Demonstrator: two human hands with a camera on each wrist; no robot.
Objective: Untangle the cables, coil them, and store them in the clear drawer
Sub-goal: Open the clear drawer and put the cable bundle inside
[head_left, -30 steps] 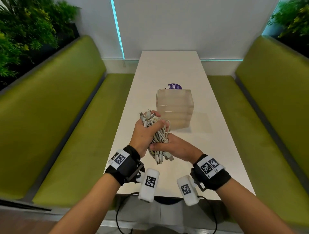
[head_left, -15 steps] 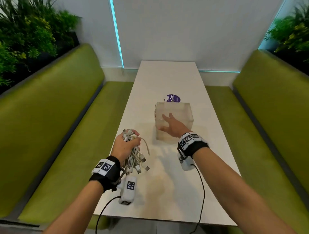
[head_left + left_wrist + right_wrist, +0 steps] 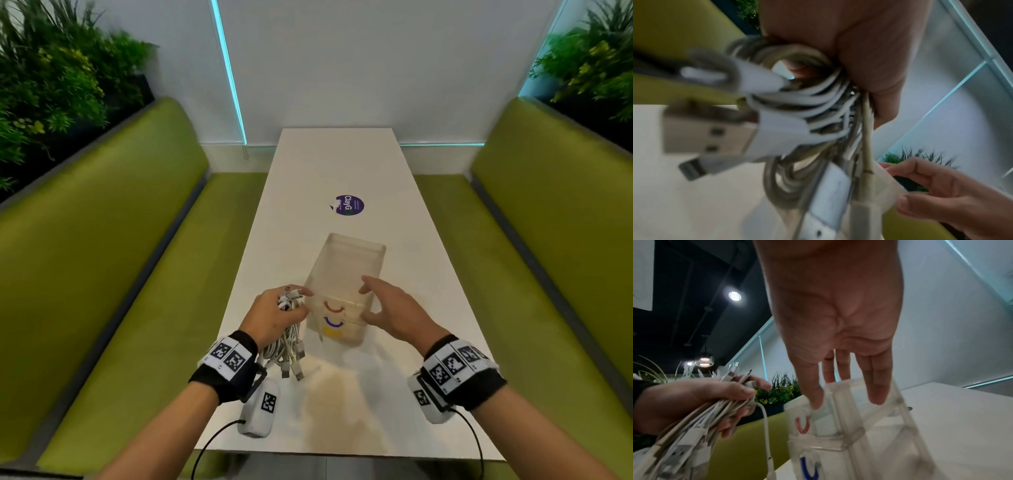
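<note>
My left hand [image 3: 279, 310] grips a bundle of several white cables [image 3: 291, 347] just left of the clear drawer unit [image 3: 346, 263]. USB plugs hang from the bundle below my fist, and the coiled loops [image 3: 797, 110] sit in my left palm [image 3: 859, 48]. The unit lies near the table's front with its red, blue and yellow handles facing me. My right hand [image 3: 387, 306] holds its near right corner, thumb on the handle face [image 3: 813, 402] and fingers [image 3: 875, 392] on the adjoining wall. Its drawers look closed.
The long white table [image 3: 342, 161] runs away from me between two green benches [image 3: 120, 274] [image 3: 548, 274]. A round purple sticker [image 3: 349, 205] lies beyond the drawer unit. Plants stand behind both benches. A wall closes the far end.
My right hand let go of the cable bundle and took hold of the drawer unit, which is now nearer and turned with its handles toward me. The left hand keeps the bundle and moved beside it.
</note>
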